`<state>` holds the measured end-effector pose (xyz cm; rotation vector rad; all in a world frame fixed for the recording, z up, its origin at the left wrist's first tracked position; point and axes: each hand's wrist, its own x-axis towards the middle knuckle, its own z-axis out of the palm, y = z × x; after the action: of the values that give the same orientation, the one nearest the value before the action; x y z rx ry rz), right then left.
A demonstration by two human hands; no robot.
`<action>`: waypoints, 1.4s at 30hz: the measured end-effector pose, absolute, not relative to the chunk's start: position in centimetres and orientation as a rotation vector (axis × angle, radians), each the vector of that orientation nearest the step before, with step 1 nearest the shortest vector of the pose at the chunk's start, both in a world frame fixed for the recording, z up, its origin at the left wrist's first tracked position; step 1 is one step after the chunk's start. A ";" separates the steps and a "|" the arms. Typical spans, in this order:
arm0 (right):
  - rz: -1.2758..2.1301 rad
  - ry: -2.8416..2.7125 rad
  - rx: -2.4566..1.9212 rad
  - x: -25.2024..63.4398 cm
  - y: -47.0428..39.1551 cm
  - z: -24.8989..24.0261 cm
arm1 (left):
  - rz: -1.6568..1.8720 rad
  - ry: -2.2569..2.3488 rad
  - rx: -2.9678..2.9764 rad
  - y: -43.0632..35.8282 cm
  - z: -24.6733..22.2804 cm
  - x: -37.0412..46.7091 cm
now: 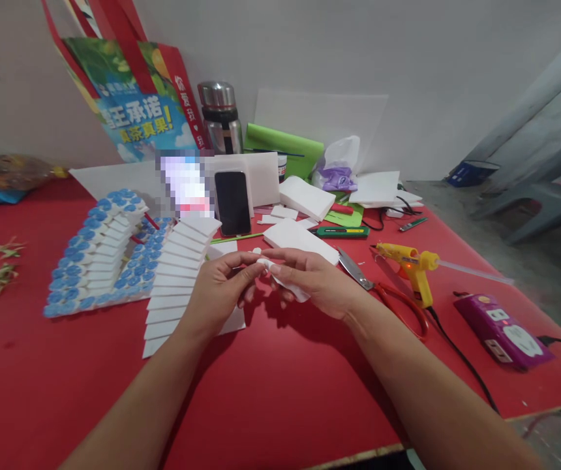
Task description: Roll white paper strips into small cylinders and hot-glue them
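Note:
A soft, partly rolled white strip, like tissue paper, is held in the air above the red table. My left hand pinches its rolled end between thumb and fingers. The rest of the strip hangs under my right hand, whose thumb and fingers close on it and hide part of it. To the left of my hands lies a fanned stair of white foam-like pieces. Farther left is a white model with steps, edged with blue and white rolled rosettes.
Red-handled scissors, a yellow glue gun with a cord, and a purple box lie at right. Behind my hands are a green cutter, white blocks, a phone, a thermos and a bag.

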<state>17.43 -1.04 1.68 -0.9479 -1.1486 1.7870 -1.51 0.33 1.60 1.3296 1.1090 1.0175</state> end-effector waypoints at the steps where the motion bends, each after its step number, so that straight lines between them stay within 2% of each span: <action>1: 1.717 -1.196 -1.003 17.4 -1.1 1.8 | 1.020 1.111 1.321 0.3 1.7 -1.4; 7: 1.386 -1.384 -1.220 17.0 -1.3 2.1 | 1.001 1.119 1.310 0.3 1.4 -1.4; 15: 0.873 -1.623 -1.257 16.5 -1.8 1.2 | 1.105 1.075 1.251 -0.2 0.4 -0.8; 22: 0.961 -1.764 -1.042 17.6 -2.2 2.6 | 1.035 0.886 1.233 0.2 1.4 -1.7; 31: 0.896 -1.845 -0.994 17.9 -2.1 2.3 | 1.000 0.916 1.236 0.0 1.2 -1.6; 37: 0.821 -1.743 -1.103 17.2 -2.1 1.9 | 1.116 0.999 1.322 -0.7 1.5 -0.7; 42: 0.854 -1.649 -1.188 17.1 -1.7 1.5 | 1.078 0.976 1.460 -0.6 1.2 -1.0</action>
<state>17.12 -1.75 1.50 -1.1879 -1.6486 0.8544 -0.95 -0.63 1.24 1.4603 0.9761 1.0778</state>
